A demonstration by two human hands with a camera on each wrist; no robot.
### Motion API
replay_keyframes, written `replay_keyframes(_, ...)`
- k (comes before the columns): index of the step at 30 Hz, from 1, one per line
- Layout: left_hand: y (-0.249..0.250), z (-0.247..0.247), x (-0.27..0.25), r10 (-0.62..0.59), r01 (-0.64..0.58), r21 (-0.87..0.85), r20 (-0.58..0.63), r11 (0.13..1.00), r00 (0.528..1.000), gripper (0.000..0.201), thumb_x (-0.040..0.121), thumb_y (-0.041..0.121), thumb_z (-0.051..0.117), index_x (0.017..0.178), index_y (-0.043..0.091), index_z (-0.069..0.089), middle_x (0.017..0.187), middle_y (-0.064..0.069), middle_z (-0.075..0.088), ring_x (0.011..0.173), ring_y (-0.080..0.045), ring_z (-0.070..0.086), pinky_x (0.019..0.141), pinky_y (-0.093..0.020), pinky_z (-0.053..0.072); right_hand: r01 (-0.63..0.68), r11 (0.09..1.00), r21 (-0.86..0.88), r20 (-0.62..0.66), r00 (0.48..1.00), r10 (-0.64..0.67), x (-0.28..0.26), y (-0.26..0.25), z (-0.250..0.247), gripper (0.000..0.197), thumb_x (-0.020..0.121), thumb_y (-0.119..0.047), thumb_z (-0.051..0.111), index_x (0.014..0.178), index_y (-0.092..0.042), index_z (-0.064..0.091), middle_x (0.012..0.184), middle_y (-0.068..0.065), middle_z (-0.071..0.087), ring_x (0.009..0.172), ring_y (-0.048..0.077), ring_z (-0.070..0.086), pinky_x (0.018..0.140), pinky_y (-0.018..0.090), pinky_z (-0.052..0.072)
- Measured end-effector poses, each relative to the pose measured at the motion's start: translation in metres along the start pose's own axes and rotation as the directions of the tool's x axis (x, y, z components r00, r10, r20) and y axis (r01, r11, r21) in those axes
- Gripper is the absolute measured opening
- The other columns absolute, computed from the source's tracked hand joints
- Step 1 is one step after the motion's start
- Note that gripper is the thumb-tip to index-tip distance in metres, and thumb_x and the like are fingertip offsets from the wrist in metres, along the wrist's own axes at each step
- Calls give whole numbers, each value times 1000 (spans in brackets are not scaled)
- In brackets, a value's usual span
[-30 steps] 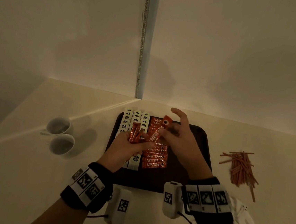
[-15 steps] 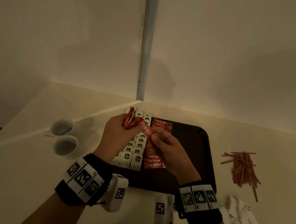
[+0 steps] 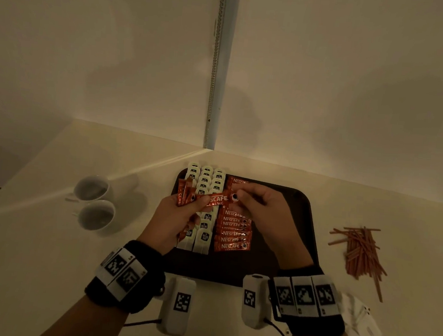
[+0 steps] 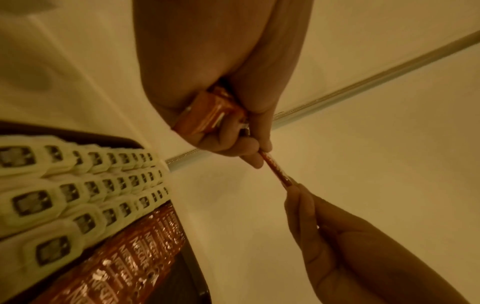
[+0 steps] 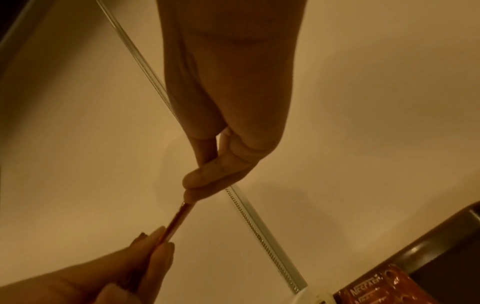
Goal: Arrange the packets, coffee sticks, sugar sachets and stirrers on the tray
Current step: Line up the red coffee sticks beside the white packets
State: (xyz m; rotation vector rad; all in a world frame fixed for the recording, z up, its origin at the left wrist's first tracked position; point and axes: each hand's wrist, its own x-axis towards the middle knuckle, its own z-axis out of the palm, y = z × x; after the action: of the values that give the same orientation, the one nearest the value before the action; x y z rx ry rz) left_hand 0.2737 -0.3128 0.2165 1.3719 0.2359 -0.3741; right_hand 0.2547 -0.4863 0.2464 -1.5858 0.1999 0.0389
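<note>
A dark tray (image 3: 301, 229) carries three rows of white packets (image 3: 205, 177) and a column of red coffee sticks (image 3: 233, 232). Above it my left hand (image 3: 175, 215) grips a small bundle of red coffee sticks (image 3: 185, 194). One coffee stick (image 3: 217, 199) juts sideways from that bundle. My right hand (image 3: 262, 212) pinches the far end of this stick between thumb and fingertips. In the left wrist view the bundle (image 4: 210, 115) sits in my curled fingers and the single stick (image 4: 276, 170) spans to the right hand (image 4: 298, 193). The right wrist view shows the same stick (image 5: 179, 220) edge-on.
Two white cups (image 3: 95, 201) stand left of the tray. A pile of reddish stirrers (image 3: 361, 249) lies on the counter at the right. White sachets (image 3: 363, 317) lie at the near right. Walls meet in a corner right behind the tray.
Both hands have drawn back toward me and lowered a little. The stick between them has turned level, and the right hand now pinches its right end beside the coffee stick column.
</note>
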Motion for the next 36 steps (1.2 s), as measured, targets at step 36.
replay_keyframes(36, -31, -70, -5, -28, 40, 63, -184, 997, 983, 14, 92, 26, 60, 91, 12, 62, 49, 8, 40, 41, -8, 35, 43, -20, 38, -302, 788, -536, -215, 952, 218, 11, 164, -37, 11, 82, -10, 67, 91, -17, 65, 98, -4, 62, 94, 9, 57, 83, 21, 45)
